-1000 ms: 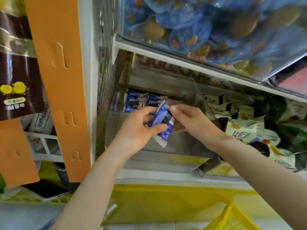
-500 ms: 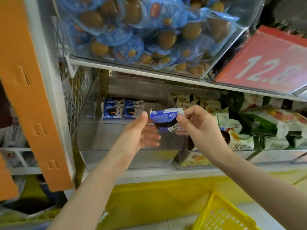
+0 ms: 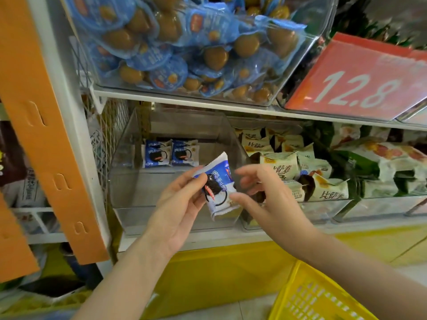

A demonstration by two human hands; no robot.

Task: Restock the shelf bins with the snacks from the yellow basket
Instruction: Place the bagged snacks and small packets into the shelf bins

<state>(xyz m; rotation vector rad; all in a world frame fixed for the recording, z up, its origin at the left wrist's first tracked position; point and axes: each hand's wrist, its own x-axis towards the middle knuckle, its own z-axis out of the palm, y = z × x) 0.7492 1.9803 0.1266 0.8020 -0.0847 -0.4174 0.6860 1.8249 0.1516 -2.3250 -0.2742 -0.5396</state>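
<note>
Snack packet (image 3: pixel 218 179) pinched in left hand (image 3: pixel 178 204), right hand (image 3: pixel 265 195) slack beside it. Lift to twelve o'clock over clear bin (image 3: pixel 150 195) wall; stand upright beside two matching packets (image 3: pixel 171 153).

Clear bins (image 3: pixel 124 181) stand along the white shelf (image 3: pixel 231 236).

Snack packet (image 3: pixel 219 175) now in left hand (image 3: pixel 179 205).

Blue-and-white snack packet (image 3: pixel 218 184) with a dark round picture. Yellow basket (image 3: pixel 316 296). Red price sign (image 3: pixel 355 75) with white numerals.
</note>
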